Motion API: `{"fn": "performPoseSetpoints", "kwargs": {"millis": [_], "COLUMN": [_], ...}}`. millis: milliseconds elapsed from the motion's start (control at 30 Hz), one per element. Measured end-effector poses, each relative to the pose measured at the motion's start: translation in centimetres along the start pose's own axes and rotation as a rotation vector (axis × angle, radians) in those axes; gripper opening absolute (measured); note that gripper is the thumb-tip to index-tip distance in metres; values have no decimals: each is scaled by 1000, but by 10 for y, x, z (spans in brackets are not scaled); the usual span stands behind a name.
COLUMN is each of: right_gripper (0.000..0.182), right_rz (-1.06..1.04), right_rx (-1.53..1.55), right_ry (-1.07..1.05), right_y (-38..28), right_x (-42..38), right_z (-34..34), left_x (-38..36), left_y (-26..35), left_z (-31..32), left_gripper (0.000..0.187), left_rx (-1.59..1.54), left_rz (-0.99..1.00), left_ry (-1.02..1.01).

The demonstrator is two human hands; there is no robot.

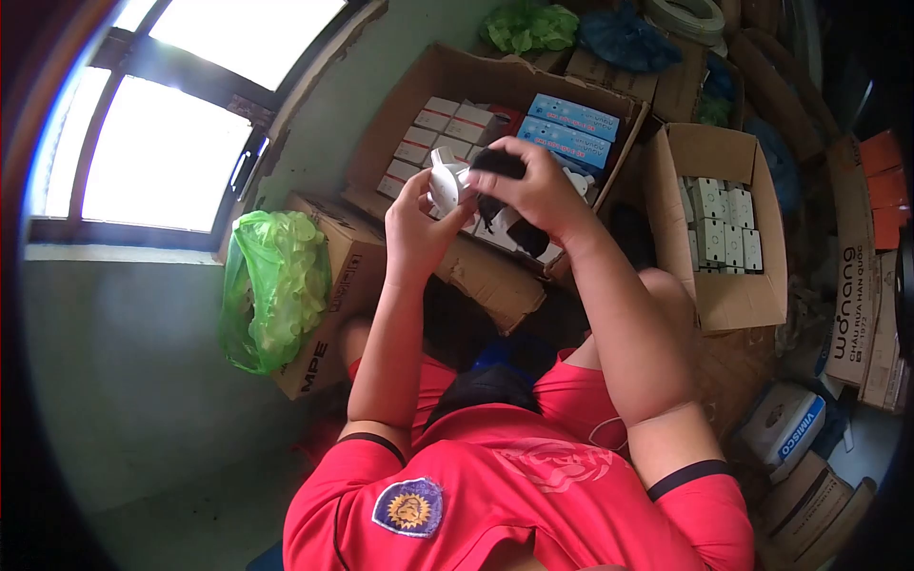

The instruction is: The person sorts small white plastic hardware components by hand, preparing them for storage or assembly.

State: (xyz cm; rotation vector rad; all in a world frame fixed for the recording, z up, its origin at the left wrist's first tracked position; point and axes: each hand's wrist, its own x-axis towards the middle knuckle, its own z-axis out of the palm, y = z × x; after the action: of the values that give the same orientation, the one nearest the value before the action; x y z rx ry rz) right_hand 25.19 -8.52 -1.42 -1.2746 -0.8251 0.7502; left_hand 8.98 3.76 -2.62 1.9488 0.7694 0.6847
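My left hand [416,231] pinches a white round plastic junction box with short pipe stubs [444,183] between thumb and fingers. My right hand [545,195] is closed around a black cloth [498,164], whose lower end hangs below the fingers. The right fingertips meet the side of the white fitting. Both hands are raised over the front of a large open cardboard box [381,124]. In it stand small white boxes [416,143] and blue printed boxes [571,116]. More white pieces lie partly hidden behind my right hand.
At the left, a green plastic bag [276,285] of round pieces rests against a carton [328,324] below the window. To the right, an open carton [743,305] holds white switch boxes [725,228]. Stacked cartons [852,314] and a VIMISCO package [783,423] line the far right.
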Motion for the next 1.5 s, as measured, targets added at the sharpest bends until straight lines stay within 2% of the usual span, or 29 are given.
{"fn": "performPoseSetpoints", "kwargs": {"millis": [33, 100, 167, 233, 300, 400, 433, 500, 600, 667, 900, 1033, 1500], "right_gripper": [33, 35, 37, 37, 34, 29, 29, 29, 28, 28, 29, 35, 27], "right_rz": [122, -10, -28, -171, -178, -87, -56, -2, 15, 9, 46, 46, 52], "right_rx": [67, 21, -14, 422, 719, 884, 913, 895, 864, 863, 896, 890, 951], "right_ry": [99, 428, 777, 934, 1015, 934, 887, 861, 846, 838, 802, 792, 778], "right_y": [-16, -21, -17, -30, -19, -15, -12, -8, -4, -2, -2, -2, 1], "right_x": [-4, -1, 7, 3, 3, -4, -4, -1, 3, 6, 10, 9, 10], "right_z": [-5, -26, -66, -90, -119, -122, -123, -121, -121, -122, -118, -114, -110], "left_x": [0, 0, -2, -6, -5, -5, -5, -4, -6, -6, -1, -3, -5], "left_y": [-5, -16, -41, -43, -69, -100, -114, -134, -150, -159, -168, -172, -165], "left_z": [1, 13, 33, 58, 89, 130, 143, 168, 195, 206, 223, 229, 239], "left_gripper": [69, 63, 61, 54, 52, 64, 65, 52, 56, 62, 76, 74, 74], "left_rx": [3, 148, 305, 314, 345, 475, 477, 450, 500, 621, 750, 775, 809], "left_rz": [-21, 20, 29, -51, 14, -7, -51, 22, -59, -46, -166, -126, -152], "left_ry": [-35, 3, 10, -75, -120, -185, -229, -230, -234, -234, -341, -318, -242]}}
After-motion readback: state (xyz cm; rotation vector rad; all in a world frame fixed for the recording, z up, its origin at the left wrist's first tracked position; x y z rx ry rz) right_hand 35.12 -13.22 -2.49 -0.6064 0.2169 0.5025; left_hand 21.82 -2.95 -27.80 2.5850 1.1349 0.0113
